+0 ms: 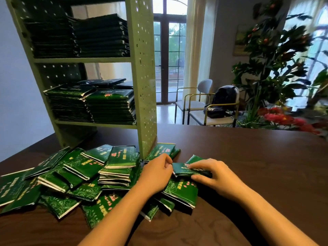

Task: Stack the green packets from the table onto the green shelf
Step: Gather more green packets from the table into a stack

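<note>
Several green packets lie in a loose heap on the dark wooden table, left and centre. The pale green shelf stands behind the heap; packet stacks fill its upper level and its lower level. My left hand and my right hand grip the two ends of one small green packet, just right of the shelf's side panel and above other packets. My right thumb lies under the packet's front edge.
Two chairs stand beyond the table, one with a dark backpack on it. A leafy plant with red flowers fills the right background. Glass doors are behind the shelf.
</note>
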The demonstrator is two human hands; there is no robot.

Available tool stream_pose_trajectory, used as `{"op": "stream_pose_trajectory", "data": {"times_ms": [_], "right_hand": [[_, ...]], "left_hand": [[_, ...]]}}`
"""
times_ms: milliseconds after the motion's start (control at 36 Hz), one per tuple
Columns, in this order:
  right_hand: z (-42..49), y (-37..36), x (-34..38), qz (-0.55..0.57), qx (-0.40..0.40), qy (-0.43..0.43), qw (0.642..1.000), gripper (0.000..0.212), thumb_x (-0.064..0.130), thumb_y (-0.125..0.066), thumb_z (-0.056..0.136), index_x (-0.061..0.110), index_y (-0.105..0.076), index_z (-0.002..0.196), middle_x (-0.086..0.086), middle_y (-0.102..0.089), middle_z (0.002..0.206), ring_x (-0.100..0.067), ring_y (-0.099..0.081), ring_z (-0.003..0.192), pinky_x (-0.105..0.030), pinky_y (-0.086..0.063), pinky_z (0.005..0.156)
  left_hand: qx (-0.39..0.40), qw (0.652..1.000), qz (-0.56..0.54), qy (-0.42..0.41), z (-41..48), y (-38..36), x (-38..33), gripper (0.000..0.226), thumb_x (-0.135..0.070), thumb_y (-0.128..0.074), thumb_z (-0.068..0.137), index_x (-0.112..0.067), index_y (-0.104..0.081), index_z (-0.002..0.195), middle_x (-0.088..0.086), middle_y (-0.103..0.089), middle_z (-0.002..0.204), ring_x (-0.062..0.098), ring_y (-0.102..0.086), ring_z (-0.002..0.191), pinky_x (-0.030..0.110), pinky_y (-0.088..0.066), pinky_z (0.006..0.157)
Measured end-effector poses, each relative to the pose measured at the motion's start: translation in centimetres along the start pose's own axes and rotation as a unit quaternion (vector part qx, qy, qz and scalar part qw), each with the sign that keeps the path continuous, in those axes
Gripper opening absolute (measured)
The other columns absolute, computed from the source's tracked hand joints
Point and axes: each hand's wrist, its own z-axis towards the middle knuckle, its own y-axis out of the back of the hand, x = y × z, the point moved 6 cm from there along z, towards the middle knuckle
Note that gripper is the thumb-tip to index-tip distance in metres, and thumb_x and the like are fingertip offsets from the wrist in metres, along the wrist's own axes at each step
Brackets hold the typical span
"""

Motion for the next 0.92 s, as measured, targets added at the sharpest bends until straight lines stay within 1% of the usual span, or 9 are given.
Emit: {"op": "stream_pose_trajectory", "data": {"times_ms": [167,306,389,500,556,639,694,806,917], "right_hand": [[-1.1,2.8,-0.5,-0.065,-0.18,0.014,0.981,0.022,0.033,-0.054,0.09,0.02,-0.071,0.095,0.007,-0.071,0.089,-0.019,-0.065,0.085,-0.04,-0.052,0.069],[-2.3,4.0,-1.5,-0.011,-0.29,-0.02,0.957,0.023,0.031,-0.047,0.091,0.018,-0.064,0.101,0.001,-0.065,0.082,-0.021,-0.061,0.074,-0.042,-0.05,0.061],[-2.5,4.4,-1.9,0.042,-0.325,-0.037,0.944,0.015,0.022,-0.05,0.095,0.016,-0.06,0.105,0.007,-0.064,0.081,-0.014,-0.061,0.072,-0.038,-0.048,0.061],[-2.5,4.5,-3.0,0.147,-0.337,-0.102,0.925,0.021,0.012,-0.051,0.096,0.017,-0.057,0.116,0.009,-0.062,0.078,-0.004,-0.059,0.074,-0.024,-0.045,0.06],[-2.5,4.3,-3.7,0.223,-0.331,-0.148,0.905,0.024,0.014,-0.051,0.097,0.015,-0.056,0.12,0.007,-0.062,0.079,0.002,-0.06,0.07,-0.018,-0.047,0.059],[-2.6,3.1,-4.8,0.352,-0.313,-0.214,0.855,0.027,0.019,-0.056,0.095,0.009,-0.057,0.12,0.003,-0.065,0.076,0.001,-0.061,0.064,-0.021,-0.05,0.063],[-2.8,2.2,-5.3,0.402,-0.297,-0.241,0.832,0.028,0.022,-0.06,0.092,0.01,-0.059,0.118,0.004,-0.068,0.076,-0.003,-0.064,0.065,-0.027,-0.052,0.066],[-2.5,1.7,-5.1,0.377,-0.27,-0.228,0.856,0.023,0.016,-0.066,0.087,0.006,-0.066,0.108,0.0,-0.068,0.074,0.001,-0.06,0.06,-0.022,-0.049,0.066],[-2.2,1.3,-4.3,0.353,-0.251,-0.206,0.878,0.018,0.015,-0.067,0.087,0.007,-0.068,0.103,-0.005,-0.069,0.077,-0.005,-0.06,0.065,-0.025,-0.048,0.069]], "left_hand": [[0.019,0.998,0.01,0.051,1.7,-0.7,-0.3,0.024,-0.037,-0.043,0.1,-0.016,-0.052,0.091,0.007,-0.065,0.097,0.023,-0.057,0.086,0.033,-0.041,0.075],[0.077,0.99,0.096,0.063,1.3,-2.0,-0.5,0.055,-0.061,-0.065,0.079,-0.018,-0.05,0.111,0.003,-0.06,0.109,0.026,-0.057,0.107,0.039,-0.048,0.091],[0.054,0.989,0.127,0.056,0.5,-2.1,-0.6,0.06,-0.06,-0.065,0.08,-0.021,-0.048,0.121,-0.003,-0.059,0.121,0.023,-0.053,0.118,0.036,-0.039,0.099],[-0.016,1.0,0.012,0.014,-0.5,-1.2,-1.2,0.037,-0.041,-0.07,0.084,-0.02,-0.042,0.073,-0.006,-0.045,0.068,0.017,-0.046,0.069,0.032,-0.031,0.067],[-0.04,0.994,-0.098,-0.001,-0.4,-1.0,-1.2,0.031,-0.028,-0.069,0.087,-0.018,-0.046,0.069,-0.004,-0.05,0.064,0.016,-0.049,0.062,0.032,-0.035,0.06],[-0.09,0.973,-0.211,-0.019,-0.3,-0.2,-1.5,0.005,-0.021,-0.06,0.094,-0.017,-0.058,0.092,0.004,-0.067,0.093,0.021,-0.064,0.088,0.032,-0.052,0.078],[-0.096,0.966,-0.242,-0.004,-0.2,-0.1,-1.2,0.009,-0.021,-0.055,0.097,-0.016,-0.057,0.104,0.005,-0.065,0.109,0.022,-0.06,0.102,0.037,-0.049,0.09],[-0.054,0.962,-0.264,0.032,-0.3,-0.9,-1.0,0.048,-0.031,-0.055,0.097,-0.011,-0.046,0.139,0.007,-0.051,0.142,0.026,-0.049,0.13,0.047,-0.038,0.109],[-0.03,0.954,-0.292,0.055,-0.4,-1.6,-1.2,0.056,-0.023,-0.045,0.102,-0.012,-0.025,0.153,0.002,-0.034,0.154,0.022,-0.035,0.141,0.041,-0.03,0.115]]}}
